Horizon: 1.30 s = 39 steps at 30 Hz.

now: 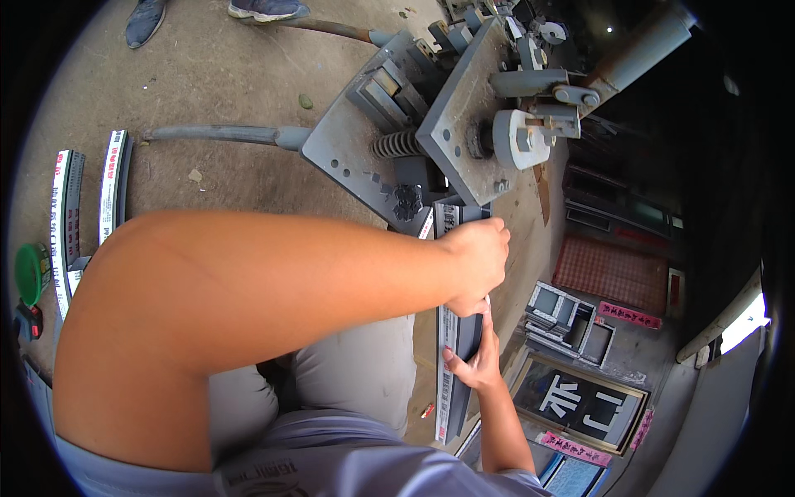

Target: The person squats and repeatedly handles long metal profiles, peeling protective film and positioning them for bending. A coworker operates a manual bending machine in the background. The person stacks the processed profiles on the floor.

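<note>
A long dark grey window-frame profile with printed white film along one face runs from near my lap up to a grey punching machine. Its far end meets the lower edge of the machine's plates; how deep it sits there is hidden. My left arm reaches across, and my left hand is closed around the profile close to the machine. Nearer to me, my right hand grips the same profile, thumb on its filmed face and fingers along the other side. A coil spring shows between the machine's two plates.
Two filmed profiles lie on the floor at left, beside a green lid. Grey machine legs stretch leftward. Another person's shoes stand at far left. Small frames and a framed sign are at right.
</note>
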### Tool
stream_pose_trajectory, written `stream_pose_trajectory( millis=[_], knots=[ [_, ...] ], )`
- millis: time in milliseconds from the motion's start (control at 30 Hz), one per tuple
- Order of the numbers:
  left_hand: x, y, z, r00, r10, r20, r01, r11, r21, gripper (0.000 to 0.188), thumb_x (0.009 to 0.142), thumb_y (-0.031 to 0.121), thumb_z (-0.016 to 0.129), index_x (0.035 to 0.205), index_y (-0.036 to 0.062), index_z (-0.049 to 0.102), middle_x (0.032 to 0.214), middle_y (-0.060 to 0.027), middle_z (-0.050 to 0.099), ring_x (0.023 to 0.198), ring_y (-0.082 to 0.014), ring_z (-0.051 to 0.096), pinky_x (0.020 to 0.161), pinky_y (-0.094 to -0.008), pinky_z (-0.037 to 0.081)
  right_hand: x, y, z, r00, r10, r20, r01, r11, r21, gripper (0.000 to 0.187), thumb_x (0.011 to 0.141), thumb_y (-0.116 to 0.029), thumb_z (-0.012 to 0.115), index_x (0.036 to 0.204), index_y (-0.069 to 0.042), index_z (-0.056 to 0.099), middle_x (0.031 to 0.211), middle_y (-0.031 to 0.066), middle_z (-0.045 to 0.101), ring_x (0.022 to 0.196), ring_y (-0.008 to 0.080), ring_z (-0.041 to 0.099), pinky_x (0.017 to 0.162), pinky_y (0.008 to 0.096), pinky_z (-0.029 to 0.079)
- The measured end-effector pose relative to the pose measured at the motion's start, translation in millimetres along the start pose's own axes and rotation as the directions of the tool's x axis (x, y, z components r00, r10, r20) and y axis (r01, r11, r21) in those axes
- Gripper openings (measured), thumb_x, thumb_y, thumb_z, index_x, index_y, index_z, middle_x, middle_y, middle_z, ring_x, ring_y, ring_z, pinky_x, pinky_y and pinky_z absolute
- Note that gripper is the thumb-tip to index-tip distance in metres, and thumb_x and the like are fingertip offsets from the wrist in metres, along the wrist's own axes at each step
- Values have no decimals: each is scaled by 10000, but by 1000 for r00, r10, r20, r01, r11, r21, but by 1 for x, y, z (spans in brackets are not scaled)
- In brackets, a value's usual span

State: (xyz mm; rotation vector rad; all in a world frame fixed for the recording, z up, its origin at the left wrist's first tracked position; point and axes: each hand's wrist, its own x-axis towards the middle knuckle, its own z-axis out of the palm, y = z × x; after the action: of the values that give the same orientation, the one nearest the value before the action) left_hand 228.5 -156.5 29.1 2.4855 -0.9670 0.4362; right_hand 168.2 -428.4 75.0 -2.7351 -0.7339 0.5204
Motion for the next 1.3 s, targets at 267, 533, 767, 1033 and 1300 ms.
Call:
stream_pose_trajectory(
  millis=[267,533,767,1033,1300],
  knots=[
    [0,0,-2,1000,2,5,-2,1000,15,565,898,662,630,903,131,823,978,-28,737,1036,-202,607,915,-349,409,-1,2,-4,998,55,31,-56,997,43,1128,719,-274,822,1613,111,252,1304,278,642,1158,367,682,1015,415,521],
    [0,-1,-2,1000,9,-21,-9,1000,8,597,886,679,634,876,111,818,950,-46,745,1022,-212,625,902,-358,431,2,3,-4,998,-56,-2,56,997,-62,1083,734,-287,802,1599,85,267,1074,197,720,919,298,718,877,386,558],
    [-1,-3,0,999,24,-32,-24,1000,3,620,893,679,621,878,89,810,939,-66,741,1009,-230,633,910,-364,445,4,6,0,994,-107,-27,106,993,-49,1095,737,-286,815,1604,91,264,1204,245,653,984,343,687,915,409,543],
    [-2,-4,1,996,26,-83,-25,1000,13,626,902,675,615,893,76,797,929,-88,729,990,-256,648,933,-385,463,5,8,1,981,-183,-57,178,980,-88,1104,763,-239,811,1650,50,222,1212,251,689,991,322,725,917,418,564],
    [-3,-5,1,996,37,-85,-35,999,34,645,934,679,577,914,70,788,928,-96,719,1001,-269,648,971,-399,468,5,-5,-1,998,-55,-23,55,998,24,1101,747,-244,825,1652,30,261,1452,304,563,1267,410,632,1064,441,508]
  ],
)
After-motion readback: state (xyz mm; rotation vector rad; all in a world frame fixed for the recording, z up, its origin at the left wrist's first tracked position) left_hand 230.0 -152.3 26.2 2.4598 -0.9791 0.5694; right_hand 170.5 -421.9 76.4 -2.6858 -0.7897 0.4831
